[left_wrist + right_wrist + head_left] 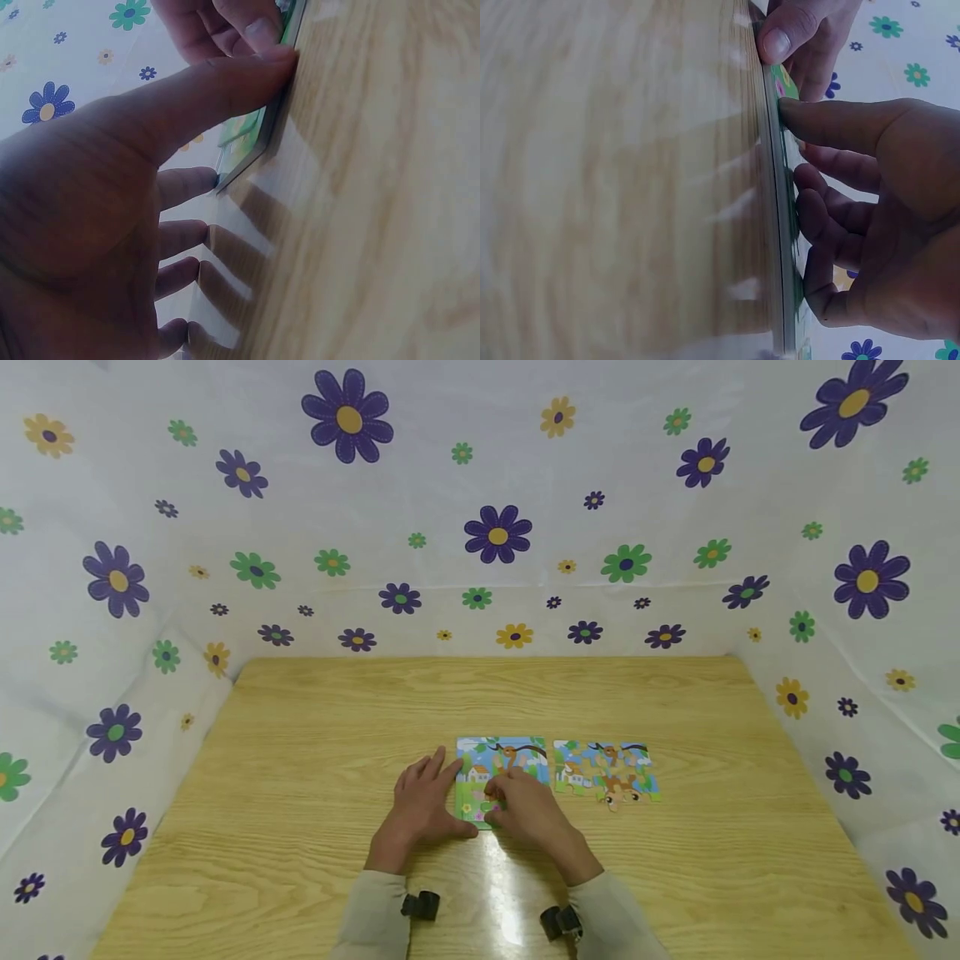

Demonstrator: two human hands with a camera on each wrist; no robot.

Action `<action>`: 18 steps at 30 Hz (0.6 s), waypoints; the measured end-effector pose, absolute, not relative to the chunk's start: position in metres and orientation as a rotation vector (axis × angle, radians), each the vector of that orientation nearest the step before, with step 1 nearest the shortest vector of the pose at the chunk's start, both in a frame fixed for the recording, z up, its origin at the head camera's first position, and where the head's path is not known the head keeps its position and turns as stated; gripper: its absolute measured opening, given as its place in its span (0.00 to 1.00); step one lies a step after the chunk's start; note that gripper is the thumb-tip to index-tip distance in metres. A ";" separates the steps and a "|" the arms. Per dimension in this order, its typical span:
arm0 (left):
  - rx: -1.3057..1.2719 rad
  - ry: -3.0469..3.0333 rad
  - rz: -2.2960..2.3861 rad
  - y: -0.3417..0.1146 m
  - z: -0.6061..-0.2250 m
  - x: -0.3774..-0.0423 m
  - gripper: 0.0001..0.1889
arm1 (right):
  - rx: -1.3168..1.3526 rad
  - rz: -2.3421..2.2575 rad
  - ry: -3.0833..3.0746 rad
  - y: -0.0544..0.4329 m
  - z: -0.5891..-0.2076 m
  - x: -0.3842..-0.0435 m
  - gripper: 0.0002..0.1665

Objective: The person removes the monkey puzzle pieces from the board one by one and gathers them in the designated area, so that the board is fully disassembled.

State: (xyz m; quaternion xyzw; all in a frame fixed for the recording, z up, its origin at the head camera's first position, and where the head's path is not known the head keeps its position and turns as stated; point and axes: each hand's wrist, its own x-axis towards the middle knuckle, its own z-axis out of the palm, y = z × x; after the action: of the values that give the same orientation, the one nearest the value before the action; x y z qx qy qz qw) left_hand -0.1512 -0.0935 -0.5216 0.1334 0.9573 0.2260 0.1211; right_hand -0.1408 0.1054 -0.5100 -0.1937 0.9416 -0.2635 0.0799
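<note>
A jigsaw puzzle board (465, 747) with a house, a tree branch and flowers lies flat between both hands. My left hand (420, 806) steadies it, its thumb along the near edge and its spread fingers at the left side. In the left wrist view the left thumb (240, 82) presses the board's edge near the corner. My right hand (532, 810) reaches over the lower right part, thumb and index finger pinching at a puzzle piece mostly hidden under the fingertips. In the right wrist view the right thumb (832, 124) touches the board's surface, other fingers curled.
Right of the board lies a group of puzzle pieces (573, 774), loosely arranged into a similar picture; a piece with animal eyes (618, 797) sticks out at its near side. The wooden table (300, 760) is bordered by flower-patterned cloth (420, 510) at the back and sides.
</note>
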 end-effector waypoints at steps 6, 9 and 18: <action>0.396 2.799 0.671 -0.094 -0.521 -0.150 0.55 | -0.551 -0.831 2.797 0.103 -0.509 -0.142 0.15; 0.397 2.801 0.677 -0.094 -0.521 -0.151 0.55 | -0.544 -0.872 2.788 0.102 -0.509 -0.142 0.15; 0.393 2.787 0.644 -0.094 -0.519 -0.151 0.55 | -0.531 -1.012 2.719 0.104 -0.509 -0.140 0.07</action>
State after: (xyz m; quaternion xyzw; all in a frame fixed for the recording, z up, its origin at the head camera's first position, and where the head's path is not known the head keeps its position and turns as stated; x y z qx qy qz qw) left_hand -0.1509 -0.0943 -0.5195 0.1350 0.9575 0.2212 0.1266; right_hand -0.1397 0.1038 -0.5088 -0.1793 0.9176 -0.3415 0.0960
